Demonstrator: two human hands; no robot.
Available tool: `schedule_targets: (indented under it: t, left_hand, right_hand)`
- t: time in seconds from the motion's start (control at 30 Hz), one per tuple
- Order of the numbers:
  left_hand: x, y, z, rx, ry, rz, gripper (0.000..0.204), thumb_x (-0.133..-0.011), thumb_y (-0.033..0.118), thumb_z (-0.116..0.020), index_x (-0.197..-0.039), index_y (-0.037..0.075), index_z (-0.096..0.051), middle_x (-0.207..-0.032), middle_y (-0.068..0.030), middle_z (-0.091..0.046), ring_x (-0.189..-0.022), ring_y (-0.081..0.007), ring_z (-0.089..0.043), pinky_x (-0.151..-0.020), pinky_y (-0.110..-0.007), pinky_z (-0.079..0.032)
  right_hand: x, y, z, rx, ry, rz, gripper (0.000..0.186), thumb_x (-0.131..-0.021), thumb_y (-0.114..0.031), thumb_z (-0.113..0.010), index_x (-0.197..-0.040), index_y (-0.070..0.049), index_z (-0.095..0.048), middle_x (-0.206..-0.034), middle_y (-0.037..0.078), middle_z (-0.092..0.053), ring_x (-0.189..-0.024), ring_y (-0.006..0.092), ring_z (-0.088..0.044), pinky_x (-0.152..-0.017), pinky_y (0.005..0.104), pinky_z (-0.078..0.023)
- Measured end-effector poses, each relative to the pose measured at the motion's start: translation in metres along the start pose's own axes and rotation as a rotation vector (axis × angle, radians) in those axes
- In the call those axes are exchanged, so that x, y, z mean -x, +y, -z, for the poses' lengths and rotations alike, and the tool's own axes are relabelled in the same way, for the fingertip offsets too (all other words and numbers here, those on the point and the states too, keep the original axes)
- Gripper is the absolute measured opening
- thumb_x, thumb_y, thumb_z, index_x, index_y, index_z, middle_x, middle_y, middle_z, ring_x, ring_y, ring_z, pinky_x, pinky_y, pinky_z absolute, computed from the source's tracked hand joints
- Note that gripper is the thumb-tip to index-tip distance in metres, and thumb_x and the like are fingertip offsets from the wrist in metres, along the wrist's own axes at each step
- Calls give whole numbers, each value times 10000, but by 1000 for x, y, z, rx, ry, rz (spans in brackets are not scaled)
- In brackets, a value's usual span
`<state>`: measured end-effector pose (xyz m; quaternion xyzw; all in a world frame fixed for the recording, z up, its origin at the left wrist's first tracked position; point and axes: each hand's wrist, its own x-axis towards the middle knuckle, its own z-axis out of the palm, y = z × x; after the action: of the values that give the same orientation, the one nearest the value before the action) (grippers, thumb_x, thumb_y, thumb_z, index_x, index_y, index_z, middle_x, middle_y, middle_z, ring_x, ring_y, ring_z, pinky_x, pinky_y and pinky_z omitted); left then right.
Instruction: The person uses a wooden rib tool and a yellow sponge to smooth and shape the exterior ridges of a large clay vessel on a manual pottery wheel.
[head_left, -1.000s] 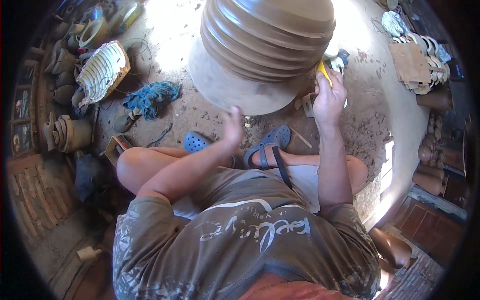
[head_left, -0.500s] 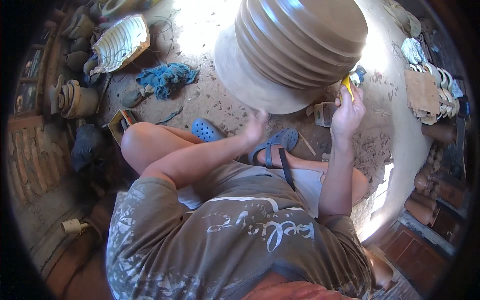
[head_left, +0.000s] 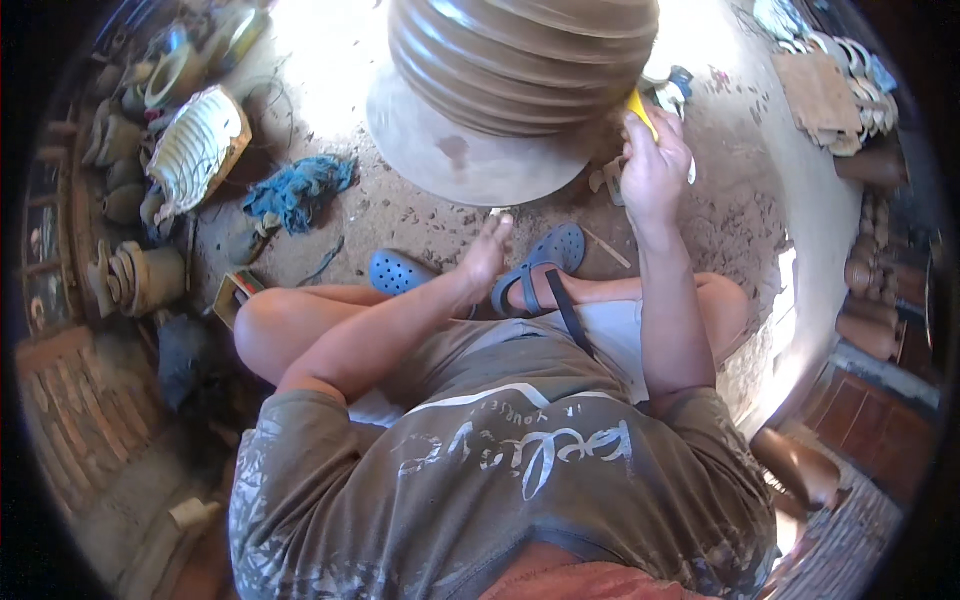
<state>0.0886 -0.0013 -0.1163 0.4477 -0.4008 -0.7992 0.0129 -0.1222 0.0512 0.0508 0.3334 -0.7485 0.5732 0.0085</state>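
Note:
A large brown clay pot (head_left: 520,70) with ridged walls stands on a round potter's wheel disc (head_left: 450,175) in front of me. My right hand (head_left: 657,178) is closed on a yellow scraper-like tool (head_left: 641,112), held at the pot's lower right side; its tip is close to the ridges, though I cannot tell whether it touches. My left hand (head_left: 486,252) holds nothing plain to see, with fingers stretched toward the disc's near edge. A small pale bit (head_left: 500,212) shows at those fingertips. The pot's top is cut off by the frame.
Blue clogs (head_left: 398,272) are on my feet near the disc. A blue rag (head_left: 300,193) and a ribbed white mould (head_left: 200,148) lie to the left, near stacked pots (head_left: 150,278). Cardboard (head_left: 818,95) and clay pieces line the right wall.
The view has shifted, so the pot and disc sit further left and higher. A dark patch now shows on the disc. My left hand, blurred before, is sharper; the right keeps the yellow tool.

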Motion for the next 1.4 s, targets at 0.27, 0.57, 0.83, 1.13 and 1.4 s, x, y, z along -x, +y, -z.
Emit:
schedule_targets:
  t: [0.27, 0.57, 0.83, 1.13, 1.4]
  left_hand:
    - [-58, 97, 98, 311, 344, -321, 910, -1026, 743, -215, -1608, 43, -241, -1608, -242, -355, -1476, -363, -383, -1167, -588, -330]
    - [17, 44, -1, 119, 112, 47, 920, -1003, 771, -282, -1633, 105, -209, -1633, -220, -323, -1487, -384, -356, -1162, -581, -326]
    - [-26, 38, 25, 175, 269, -187, 889, -1019, 750, -272, -1629, 108, -193, -1627, -200, -319, -1466, -381, -375, -1125, -602, -358]
    - [-50, 95, 92, 288, 225, -320, 910, -992, 793, -233, -1625, 139, -242, -1646, -155, -322, -1509, -365, -334, -1201, -589, -290]
    - [-4, 7, 16, -121, -253, 59, 859, -1020, 753, -247, -1622, 140, -250, -1585, -176, -393, -1340, -379, -494, -1091, -548, -413]
  right_hand:
    - [1, -16, -9, 56, -9, 130, 258, -929, -95, -677, -1145, 29, -741, -997, 161, -673, -901, 243, -657, -833, 331, -515]
    - [0, -13, -3, 97, 35, 150, 283, -930, -124, -676, -1178, -3, -744, -980, 161, -677, -888, 269, -673, -815, 337, -529]
    - [15, -15, -2, 9, 38, 69, 298, -935, -126, -670, -1206, -22, -738, -963, 148, -661, -863, 247, -663, -792, 319, -520]
    - [9, -15, -3, 0, 35, 53, 315, -931, -110, -679, -1232, -36, -735, -968, 148, -662, -852, 228, -658, -784, 312, -519]
    - [10, -17, -14, -3, 40, 101, 311, -939, -104, -681, -1239, -43, -734, -971, 136, -664, -849, 222, -649, -782, 312, -519]
